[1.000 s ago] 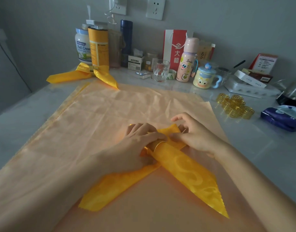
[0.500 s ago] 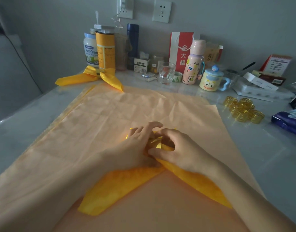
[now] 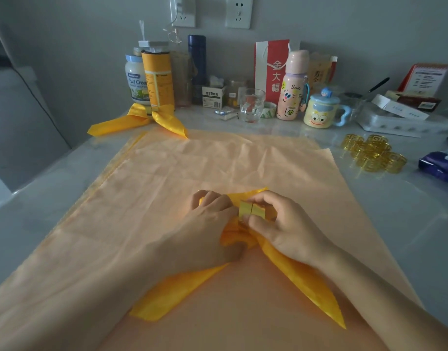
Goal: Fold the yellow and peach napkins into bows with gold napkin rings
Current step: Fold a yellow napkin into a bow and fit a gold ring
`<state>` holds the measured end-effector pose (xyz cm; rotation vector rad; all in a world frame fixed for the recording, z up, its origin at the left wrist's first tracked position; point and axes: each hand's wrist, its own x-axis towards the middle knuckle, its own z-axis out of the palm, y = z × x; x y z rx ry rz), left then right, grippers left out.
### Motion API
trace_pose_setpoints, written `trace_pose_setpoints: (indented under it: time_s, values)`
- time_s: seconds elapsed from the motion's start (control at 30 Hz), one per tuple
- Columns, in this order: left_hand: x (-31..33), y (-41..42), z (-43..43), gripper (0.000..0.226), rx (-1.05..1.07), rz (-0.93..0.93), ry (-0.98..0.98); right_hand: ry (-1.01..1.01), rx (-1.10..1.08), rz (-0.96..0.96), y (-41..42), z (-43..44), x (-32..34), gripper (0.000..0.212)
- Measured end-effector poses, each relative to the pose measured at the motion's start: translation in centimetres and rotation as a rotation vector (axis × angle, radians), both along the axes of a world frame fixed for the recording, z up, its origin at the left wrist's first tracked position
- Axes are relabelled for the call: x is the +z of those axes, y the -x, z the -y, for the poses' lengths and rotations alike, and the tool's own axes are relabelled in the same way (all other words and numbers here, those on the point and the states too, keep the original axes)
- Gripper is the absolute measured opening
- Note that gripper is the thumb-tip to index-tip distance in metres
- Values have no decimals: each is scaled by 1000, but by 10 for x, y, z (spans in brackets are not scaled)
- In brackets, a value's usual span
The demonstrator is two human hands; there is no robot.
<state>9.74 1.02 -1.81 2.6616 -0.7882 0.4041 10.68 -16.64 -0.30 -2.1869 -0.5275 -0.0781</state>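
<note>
Right hand point(image 3: 283, 229) pinched the gold ring point(image 3: 251, 211), left hand point(image 3: 207, 224) gripped the yellow napkin point(image 3: 306, 277) right beside it, so ring-seating step I reckon, loops needed spreading evenly next.

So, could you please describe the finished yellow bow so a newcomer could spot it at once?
Start at the big peach napkin on the counter; go to its far left corner. There, at the foot of the orange canister, lies the finished yellow bow. Unlike the other yellow napkin, which the left hand holds while the right hand pinches its gold ring, no hand touches it.
</note>
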Motion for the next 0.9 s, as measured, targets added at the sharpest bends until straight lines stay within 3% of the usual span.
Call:
trace_pose_setpoints:
  time_s: [0.07, 0.23, 0.33, 0.4, 0.47, 0.53, 0.63, 0.77, 0.9]
  values:
    - [0, -2, -2, 51, -26, -43, 51, 10, 22, -8, 2, 0, 1, 28]
    - [2, -5, 0, 71, -22, -98, 21, 57, 4, 28, 8, -1, 4, 23]
    - [3, -1, -1, 74, -18, -120, -44, 129, -11, 41, 11, -2, 2, 39]
    - [4, -9, 3, 58, 4, -202, -68, 179, 11, 22, 13, -2, 0, 47]
    - [12, -28, 8, 13, 108, -440, -123, 165, 28, 0, 15, -3, 1, 39]
    - [22, -49, 7, 24, 197, -554, -38, 171, -8, 31, 16, -5, 0, 35]
    - [33, -64, 4, 25, 193, -446, 266, 142, -45, 99, 20, -10, -4, 36]
    - [33, -64, 14, 40, 70, -561, 144, 84, -14, 75, 21, -11, -9, 43]
    - [35, -65, 16, 25, 19, -574, 54, 91, -87, 143, 24, -11, -14, 40]
